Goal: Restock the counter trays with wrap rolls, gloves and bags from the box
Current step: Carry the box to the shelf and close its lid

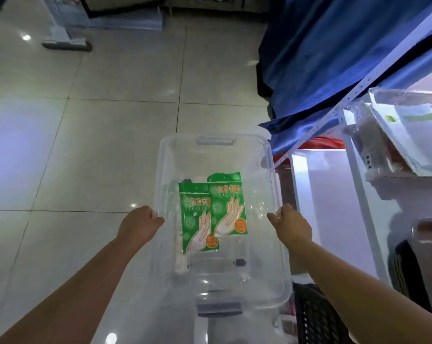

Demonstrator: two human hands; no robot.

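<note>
A person grips a clear plastic box (220, 150) over a glossy tiled floor (98, 120), left hand (139, 223) and right hand (290, 225) each clamped on a long rim. Between the hands lie two green glove packs (213, 212), printed with Chinese characters and pale hand outlines. Blue cloth (334, 58) hangs beyond the right hand.

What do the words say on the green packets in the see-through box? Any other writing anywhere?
"一次性手套": right green packet, white title line, slightly blurred.
"一次性手…": left green packet, same title, last character cut off by the right packet.
Small print and orange circles on both: too blurred to read.
Labels on the clear trays: unreadable.
</note>
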